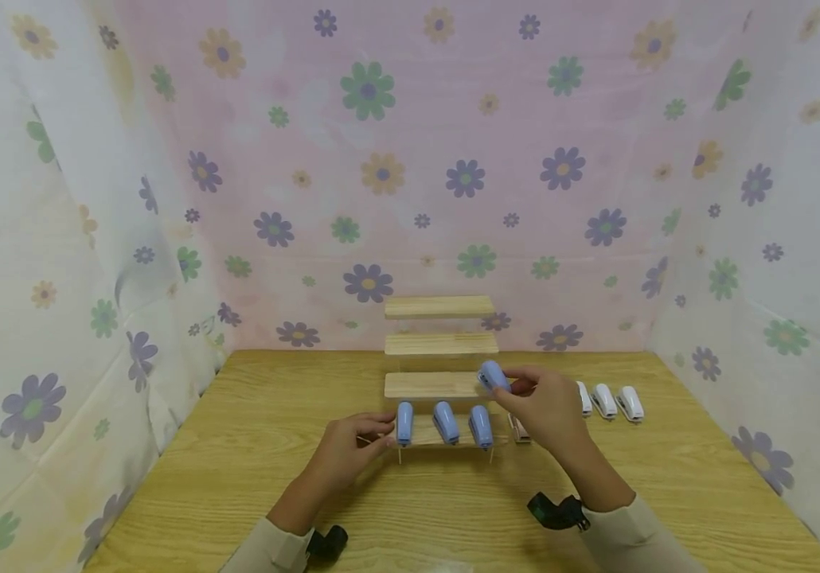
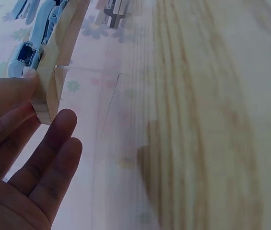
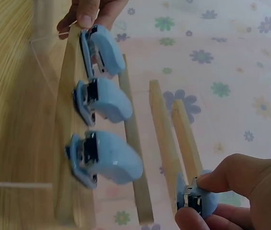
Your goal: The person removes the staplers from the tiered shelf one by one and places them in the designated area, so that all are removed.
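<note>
My right hand (image 1: 552,407) pinches a light blue mini stapler (image 1: 493,376) between thumb and fingers, at the right end of the second step (image 1: 427,385) of a wooden tiered stand. In the right wrist view the held stapler (image 3: 207,196) shows its metal end; whether it touches the step I cannot tell. Three more blue staplers (image 1: 446,422) stand in a row on the lowest step (image 1: 424,434). My left hand (image 1: 345,454) holds that step's left end, thumb on top beside the leftmost stapler (image 1: 404,423) and fingers below.
Several white staplers (image 1: 603,401) lie on the table right of the stand. A pinkish stapler (image 1: 520,430) lies partly hidden by the right hand. The two upper steps (image 1: 441,344) rise behind, near the flowered cloth backdrop (image 1: 410,119). Clear supports carry the steps.
</note>
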The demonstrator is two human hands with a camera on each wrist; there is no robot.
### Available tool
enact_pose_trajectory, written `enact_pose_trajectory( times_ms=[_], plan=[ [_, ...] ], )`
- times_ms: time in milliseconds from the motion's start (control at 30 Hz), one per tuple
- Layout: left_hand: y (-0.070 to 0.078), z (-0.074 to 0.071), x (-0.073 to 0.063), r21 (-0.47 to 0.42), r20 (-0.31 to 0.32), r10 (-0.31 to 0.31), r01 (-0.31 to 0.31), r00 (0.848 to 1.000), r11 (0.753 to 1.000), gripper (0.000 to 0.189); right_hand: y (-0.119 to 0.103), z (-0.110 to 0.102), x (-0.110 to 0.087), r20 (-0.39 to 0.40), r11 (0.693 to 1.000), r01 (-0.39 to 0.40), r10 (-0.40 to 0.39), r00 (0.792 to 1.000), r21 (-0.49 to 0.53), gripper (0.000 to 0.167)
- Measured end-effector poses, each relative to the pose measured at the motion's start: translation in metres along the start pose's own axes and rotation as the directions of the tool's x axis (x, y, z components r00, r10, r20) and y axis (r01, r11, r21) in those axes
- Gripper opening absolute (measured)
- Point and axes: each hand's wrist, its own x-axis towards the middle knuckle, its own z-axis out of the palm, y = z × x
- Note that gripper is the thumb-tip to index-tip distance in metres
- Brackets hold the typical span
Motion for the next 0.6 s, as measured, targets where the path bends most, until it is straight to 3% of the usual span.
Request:
enact_pose_trajectory(
  times_ms=[333, 600],
  plan=[
    [0.001, 0.000, 0.001, 0.015, -0.007, 0.006, -0.006, 1.000, 1.000, 0.028, 0.026, -0.014, -0.004, 0.065, 0.997, -0.070, 0.073, 0.995, -0.044, 0.045],
    [0.001, 0.000, 0.000, 0.011, -0.007, -0.003, 0.003, 1.000, 1.000, 0.028, 0.051, -0.023, -0.006, 0.045, 0.991, -0.106, 0.110, 0.993, -0.081, 0.046]
  ],
)
